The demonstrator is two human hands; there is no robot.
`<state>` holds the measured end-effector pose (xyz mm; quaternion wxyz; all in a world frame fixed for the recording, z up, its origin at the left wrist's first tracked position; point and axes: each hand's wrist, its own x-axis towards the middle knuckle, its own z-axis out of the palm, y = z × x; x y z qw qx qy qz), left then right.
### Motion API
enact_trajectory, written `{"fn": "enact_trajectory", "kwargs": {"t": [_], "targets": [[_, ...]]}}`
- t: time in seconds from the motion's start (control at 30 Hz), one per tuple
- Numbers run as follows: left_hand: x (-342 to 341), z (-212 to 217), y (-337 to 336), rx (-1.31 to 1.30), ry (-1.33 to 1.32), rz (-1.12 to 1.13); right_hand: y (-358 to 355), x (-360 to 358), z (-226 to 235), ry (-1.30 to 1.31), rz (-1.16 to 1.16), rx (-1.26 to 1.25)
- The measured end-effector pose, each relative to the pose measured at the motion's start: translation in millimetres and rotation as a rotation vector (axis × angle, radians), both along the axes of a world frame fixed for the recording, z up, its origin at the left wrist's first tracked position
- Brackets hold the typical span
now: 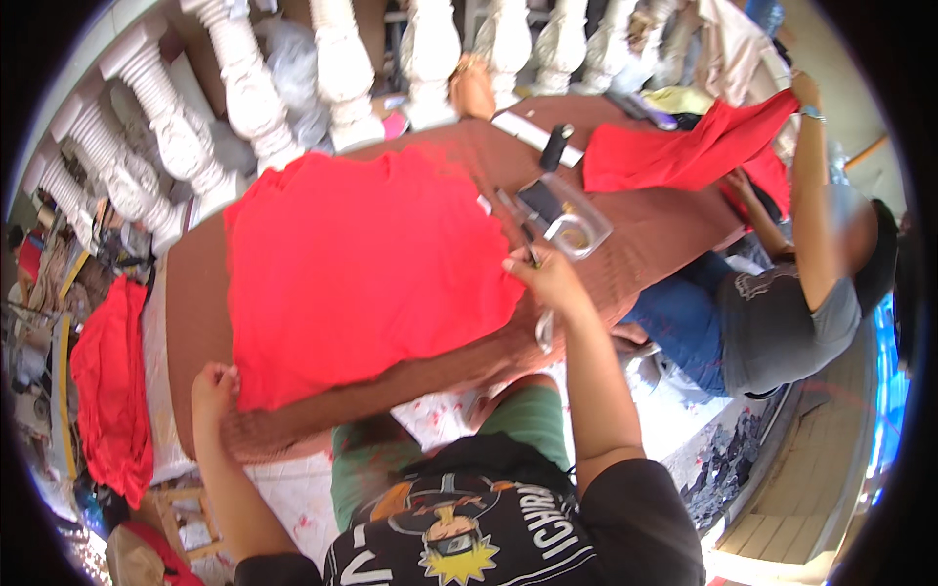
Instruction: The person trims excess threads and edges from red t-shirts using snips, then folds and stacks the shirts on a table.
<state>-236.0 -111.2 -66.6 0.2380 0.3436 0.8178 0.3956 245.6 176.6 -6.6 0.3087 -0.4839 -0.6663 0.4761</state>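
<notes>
Pinches the lower left corner of the red cloth [366,283] with the left grip [214,393], fingertips closed. With the right grip [549,278], closes around a small dark tool [533,257], too blurred to name, fingertips against the cloth's right edge; hard to tell if also pinching fabric there. Seems held at two well-separated points to keep the near edge stretched and steady. Lies spread nearly flat on the brown-covered counter [195,322], right before the body, probably for equal reach from both sides. Looks thin, soft and matte, with wavy edges and faint wrinkles. Just beyond the right grip, perhaps for handiness: a clear, stiff-looking plastic tray [598,240] with a round ring [572,234], then a black cylinder [557,146] and a straight white strip [518,127]. Farther right, lifted by a co-worker's hand [806,90]: draped red fabric [664,156].
</notes>
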Motion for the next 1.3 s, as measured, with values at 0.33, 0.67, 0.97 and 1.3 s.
{"fn": "enact_trajectory", "kwargs": {"t": [0.33,0.67,0.97,1.3], "targets": [[71.9,46.5,27.7,-0.231,0.331,-0.008,-8.7,20.0,-19.6,0.029,0.092,-0.123],[42.3,111.4,-36.5,-0.087,0.288,-0.049,-51.9,70.0,57.3,0.099,0.035,-0.244],[66.7,50.9,-21.9,-0.276,-0.058,-0.043,-57.1,58.6,-32.1,-0.262,0.130,-0.364],[60.1,147.0,9.4,0.651,-0.629,-0.027,27.7,30.7,50.6,0.585,0.129,-0.042]]}}
